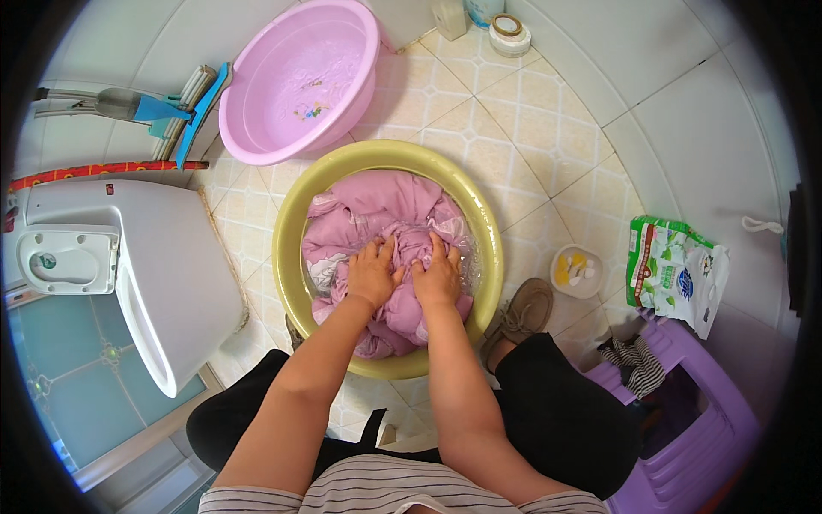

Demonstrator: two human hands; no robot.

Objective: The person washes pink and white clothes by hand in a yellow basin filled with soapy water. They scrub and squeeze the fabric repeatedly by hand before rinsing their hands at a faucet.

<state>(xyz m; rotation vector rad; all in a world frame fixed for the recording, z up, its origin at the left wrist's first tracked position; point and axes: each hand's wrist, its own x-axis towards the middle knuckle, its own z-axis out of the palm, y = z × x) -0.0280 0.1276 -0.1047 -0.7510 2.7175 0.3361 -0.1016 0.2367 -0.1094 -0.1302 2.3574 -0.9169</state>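
Before me on the tiled floor stands a yellow-green plastic basin [493,257] holding water and a bunched pink cloth [385,193] with pale patterned patches. My left hand [374,270] lies palm down on the wet cloth, fingers spread and pointing away from me. Close beside it, my right hand [438,273] presses on the same bundle, its fingers apart and partly sunk among the folds. Neither palm shows, and a small gap separates the two thumbs. Bubbles and clear water show along the basin's right inner side.
A pink basin [241,138] of water stands at upper left, near a sponge mop [192,122]. The toilet [173,257] is at left. To the right are a soap dish [577,286], a detergent bag [674,270] and a purple plastic stool [725,411] with striped cloth [642,366].
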